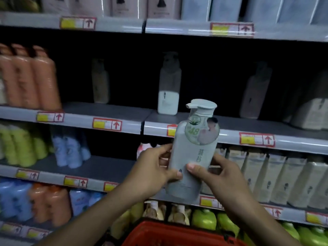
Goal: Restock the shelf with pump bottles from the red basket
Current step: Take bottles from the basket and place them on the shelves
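A pale grey-green pump bottle (pixel 192 150) with a round sticker near its neck is held upright, slightly tilted, in front of the shelves. My left hand (pixel 152 172) grips its lower left side and my right hand (pixel 221 174) grips its lower right side, thumb across the front. Below, the rim of the red basket (pixel 170 231) shows at the bottom edge; its contents are hidden. The dim middle shelf (pixel 110 110) behind the bottle holds a white-and-grey pump bottle (pixel 168 89) and two others spaced apart.
Orange bottles (pixel 30 77) crowd the middle shelf's left end and beige boxes (pixel 310 114) its right end. Lower shelves carry green, blue and orange bottles, plus beige packs (pixel 276 176) at right. Boxed goods line the top shelf. Yellow-red price tags run along every shelf edge.
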### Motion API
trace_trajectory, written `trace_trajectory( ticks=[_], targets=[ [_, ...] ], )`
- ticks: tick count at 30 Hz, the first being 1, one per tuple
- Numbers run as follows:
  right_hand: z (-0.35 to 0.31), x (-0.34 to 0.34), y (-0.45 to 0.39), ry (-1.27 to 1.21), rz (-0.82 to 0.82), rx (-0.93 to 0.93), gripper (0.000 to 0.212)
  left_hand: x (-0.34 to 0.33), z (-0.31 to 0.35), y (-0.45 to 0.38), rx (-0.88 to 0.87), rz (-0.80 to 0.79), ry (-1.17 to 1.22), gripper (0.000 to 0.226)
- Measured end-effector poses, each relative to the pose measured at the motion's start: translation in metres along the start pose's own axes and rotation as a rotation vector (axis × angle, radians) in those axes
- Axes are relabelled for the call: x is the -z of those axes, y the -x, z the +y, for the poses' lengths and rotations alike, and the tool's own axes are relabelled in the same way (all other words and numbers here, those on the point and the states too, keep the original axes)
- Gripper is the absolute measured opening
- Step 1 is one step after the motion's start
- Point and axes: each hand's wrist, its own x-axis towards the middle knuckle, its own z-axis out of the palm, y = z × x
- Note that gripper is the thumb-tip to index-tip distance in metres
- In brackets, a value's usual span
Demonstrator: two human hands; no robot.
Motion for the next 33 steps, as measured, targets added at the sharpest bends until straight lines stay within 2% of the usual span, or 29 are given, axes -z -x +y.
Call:
trace_trajectory(
  ticks=[3, 8, 12, 16, 19, 25, 29, 31, 33],
  targets=[
    [-0.022, -0.003, -0.033, 0.067, 0.081, 0.137, 0.030, 0.016, 0.021, -0.032, -0.088, 0.038, -0.008, 0.059],
    [-0.067, -0.011, -0.110, 0.182, 0.121, 0.358, 0.044, 0.053, 0.052, -0.101, -0.225, 0.157, -0.001, 0.060],
    [-0.088, -0.027, -0.168, 0.296, 0.108, 0.461, 0.035, 0.074, 0.046, -0.146, -0.237, 0.274, 0.041, 0.059],
    [-0.082, -0.045, -0.201, 0.395, 0.009, 0.387, 0.047, 0.083, 0.017, -0.164, -0.164, 0.324, 0.097, 0.057],
    [-0.075, -0.055, -0.214, 0.315, 0.017, 0.377, 0.048, 0.086, 0.006, -0.174, -0.136, 0.343, 0.124, 0.057],
    [-0.053, -0.051, -0.220, 0.249, 0.080, 0.225, 0.063, 0.077, 0.005, -0.187, -0.132, 0.326, -0.061, 0.054],
    [-0.039, -0.048, -0.217, 0.323, 0.136, 0.189, 0.068, 0.077, 0.007, -0.186, -0.089, 0.349, -0.167, 0.063],
    [-0.037, -0.051, -0.213, 0.364, 0.163, 0.138, 0.059, 0.080, 0.003, -0.184, -0.031, 0.348, -0.192, 0.071],
    [-0.033, -0.055, -0.211, 0.369, 0.194, 0.123, 0.044, 0.078, 0.000, -0.183, -0.020, 0.385, -0.216, 0.069]
  ],
)
